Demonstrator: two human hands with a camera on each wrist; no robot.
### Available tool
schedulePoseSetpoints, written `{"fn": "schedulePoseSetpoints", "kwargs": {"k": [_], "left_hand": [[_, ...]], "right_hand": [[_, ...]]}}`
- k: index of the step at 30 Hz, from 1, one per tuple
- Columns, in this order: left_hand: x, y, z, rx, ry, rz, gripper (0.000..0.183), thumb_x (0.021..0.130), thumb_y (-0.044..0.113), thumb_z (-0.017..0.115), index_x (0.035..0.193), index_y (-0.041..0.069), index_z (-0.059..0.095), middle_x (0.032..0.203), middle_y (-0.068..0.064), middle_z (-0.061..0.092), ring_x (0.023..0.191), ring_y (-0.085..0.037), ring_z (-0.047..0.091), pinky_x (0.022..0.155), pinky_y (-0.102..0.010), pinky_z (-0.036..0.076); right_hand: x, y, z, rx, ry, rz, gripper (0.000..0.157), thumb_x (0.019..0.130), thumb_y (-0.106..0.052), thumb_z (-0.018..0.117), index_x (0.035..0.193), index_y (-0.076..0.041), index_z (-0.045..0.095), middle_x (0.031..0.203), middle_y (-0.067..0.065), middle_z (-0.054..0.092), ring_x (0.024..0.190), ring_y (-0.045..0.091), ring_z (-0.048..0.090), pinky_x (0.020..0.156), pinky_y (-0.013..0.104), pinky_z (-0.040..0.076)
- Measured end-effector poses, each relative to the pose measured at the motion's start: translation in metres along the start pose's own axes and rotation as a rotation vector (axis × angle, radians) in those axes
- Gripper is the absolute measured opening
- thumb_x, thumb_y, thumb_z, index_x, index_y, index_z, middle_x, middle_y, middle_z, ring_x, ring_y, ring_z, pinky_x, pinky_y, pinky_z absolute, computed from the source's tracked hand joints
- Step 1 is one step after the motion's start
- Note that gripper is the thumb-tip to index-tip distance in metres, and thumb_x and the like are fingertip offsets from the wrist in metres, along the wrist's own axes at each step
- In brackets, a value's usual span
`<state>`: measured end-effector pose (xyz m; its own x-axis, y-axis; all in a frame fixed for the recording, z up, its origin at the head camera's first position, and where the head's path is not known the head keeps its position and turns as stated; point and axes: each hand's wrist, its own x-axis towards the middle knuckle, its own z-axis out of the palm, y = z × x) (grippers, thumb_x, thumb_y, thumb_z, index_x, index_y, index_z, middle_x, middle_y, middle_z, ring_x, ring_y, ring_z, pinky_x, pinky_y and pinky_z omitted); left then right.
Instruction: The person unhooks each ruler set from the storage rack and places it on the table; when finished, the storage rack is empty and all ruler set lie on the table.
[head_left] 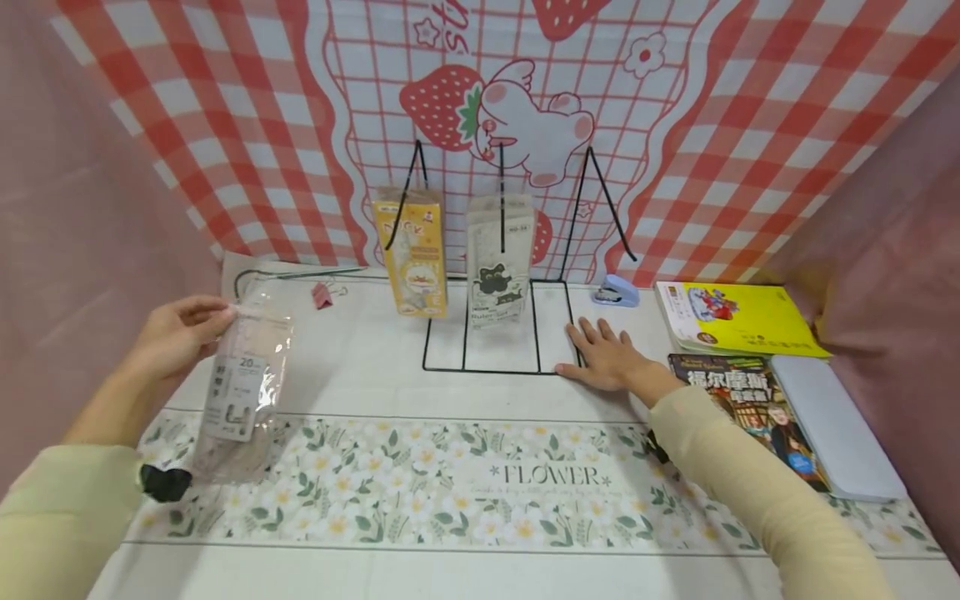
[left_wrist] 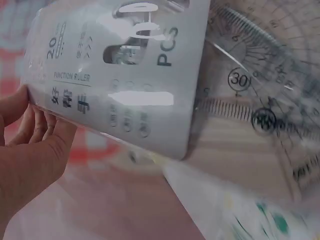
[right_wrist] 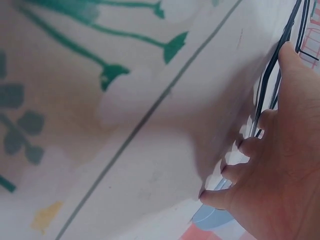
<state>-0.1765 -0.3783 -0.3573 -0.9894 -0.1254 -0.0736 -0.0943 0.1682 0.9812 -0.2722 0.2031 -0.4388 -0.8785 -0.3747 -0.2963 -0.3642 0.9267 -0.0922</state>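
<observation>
In the head view my left hand (head_left: pixel 180 333) pinches the top edge of a clear packet of rulers (head_left: pixel 236 392) with a grey label, over the left of the table. In the left wrist view the packet (left_wrist: pixel 135 75) fills much of the picture, a transparent protractor-like ruler showing inside. My right hand (head_left: pixel 603 358) rests with fingers spread at the right side of the black wire rack's base (head_left: pixel 487 372); in the right wrist view the thumb touches the wire (right_wrist: pixel 272 62). A yellow packet (head_left: pixel 411 250) and a white ruler packet with cat pictures (head_left: pixel 495 287) hang on the rack's left and middle prongs.
A small pale-blue stapler (head_left: pixel 617 291) lies behind my right hand. To the right are a yellow book (head_left: pixel 750 317), a dark comic book (head_left: pixel 757 400) and a grey case (head_left: pixel 832 425). A pink binder clip (head_left: pixel 322 295) lies at the back left. Checked cloth (head_left: pixel 255 125) hangs behind the rack.
</observation>
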Motion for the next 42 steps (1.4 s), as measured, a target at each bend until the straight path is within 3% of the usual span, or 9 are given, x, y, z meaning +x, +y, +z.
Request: {"fn": "schedulePoseSetpoints", "kwargs": {"k": [4,7,11,14,20,26,29,35,42], "left_hand": [[0.0,-0.021,-0.026,-0.108,-0.01,-0.061,0.004,0.092,0.022,0.065,0.096,0.023,0.066,0.08,0.017,0.068,0.069,0.002,0.058,0.058,-0.015,0.051],[-0.001,-0.035,-0.04,-0.081,-0.093,-0.092,0.015,0.094,0.018,0.062,0.107,0.024,0.06,0.088,0.02,0.068,0.075,0.002,0.061,0.063,-0.016,0.054],[0.0,-0.051,-0.053,0.073,-0.264,-0.112,0.045,0.095,0.007,0.057,0.131,0.029,0.042,0.099,0.025,0.065,0.085,0.003,0.063,0.071,-0.019,0.056],[0.002,-0.061,-0.057,0.202,-0.309,-0.13,0.061,0.093,0.004,0.06,0.141,0.033,0.033,0.098,0.024,0.065,0.088,0.002,0.063,0.075,-0.021,0.057],[0.005,-0.072,-0.062,0.352,-0.296,-0.196,0.072,0.09,0.009,0.065,0.148,0.033,0.029,0.092,0.02,0.06,0.082,0.0,0.063,0.074,-0.023,0.059],[0.006,-0.078,-0.067,0.574,-0.287,-0.187,0.079,0.088,0.008,0.066,0.15,-0.003,0.018,0.096,0.0,0.062,0.076,0.001,0.057,0.068,-0.023,0.056],[0.005,-0.079,-0.069,0.664,-0.269,-0.188,0.08,0.087,0.008,0.065,0.149,-0.007,0.017,0.105,-0.019,0.061,0.077,0.001,0.056,0.067,-0.022,0.055],[0.001,-0.082,-0.067,0.735,-0.199,-0.119,0.078,0.087,0.01,0.067,0.148,-0.009,0.023,0.123,-0.039,0.055,0.078,0.007,0.055,0.067,-0.017,0.053],[-0.002,-0.086,-0.064,0.667,-0.116,-0.058,0.077,0.089,0.008,0.066,0.147,-0.012,0.02,0.13,-0.039,0.05,0.077,0.016,0.057,0.067,-0.016,0.056]], "right_hand": [[0.001,0.001,0.001,-0.015,-0.003,0.007,0.092,0.091,-0.074,0.031,0.157,-0.015,0.006,0.164,0.019,0.003,0.149,0.049,0.004,0.116,0.073,0.01],[0.002,0.001,0.001,-0.013,-0.006,0.006,0.093,0.09,-0.075,0.031,0.157,-0.015,0.006,0.164,0.018,0.003,0.149,0.048,0.004,0.116,0.073,0.011],[0.002,0.001,0.001,-0.009,-0.012,0.006,0.093,0.09,-0.075,0.031,0.157,-0.015,0.005,0.164,0.018,0.003,0.149,0.048,0.004,0.116,0.073,0.011],[0.003,0.001,0.001,-0.016,-0.012,0.007,0.093,0.091,-0.075,0.031,0.157,-0.015,0.004,0.164,0.019,0.003,0.149,0.049,0.003,0.116,0.073,0.01],[0.003,0.001,0.0,-0.01,-0.012,0.004,0.093,0.091,-0.075,0.031,0.156,-0.015,0.005,0.164,0.019,0.002,0.149,0.049,0.003,0.116,0.073,0.01],[0.002,0.001,0.001,-0.011,-0.004,0.001,0.092,0.091,-0.074,0.032,0.157,-0.015,0.005,0.164,0.019,0.004,0.149,0.049,0.005,0.115,0.073,0.011],[0.002,0.001,0.002,-0.008,0.0,0.002,0.091,0.091,-0.073,0.033,0.157,-0.015,0.005,0.164,0.019,0.004,0.149,0.049,0.005,0.115,0.073,0.011],[0.001,0.001,0.002,-0.014,0.003,0.002,0.092,0.091,-0.074,0.032,0.157,-0.015,0.006,0.164,0.019,0.003,0.148,0.049,0.005,0.115,0.073,0.011],[0.001,0.0,0.002,-0.004,-0.002,0.008,0.092,0.091,-0.074,0.033,0.157,-0.015,0.006,0.164,0.019,0.003,0.148,0.049,0.005,0.116,0.073,0.01]]}}
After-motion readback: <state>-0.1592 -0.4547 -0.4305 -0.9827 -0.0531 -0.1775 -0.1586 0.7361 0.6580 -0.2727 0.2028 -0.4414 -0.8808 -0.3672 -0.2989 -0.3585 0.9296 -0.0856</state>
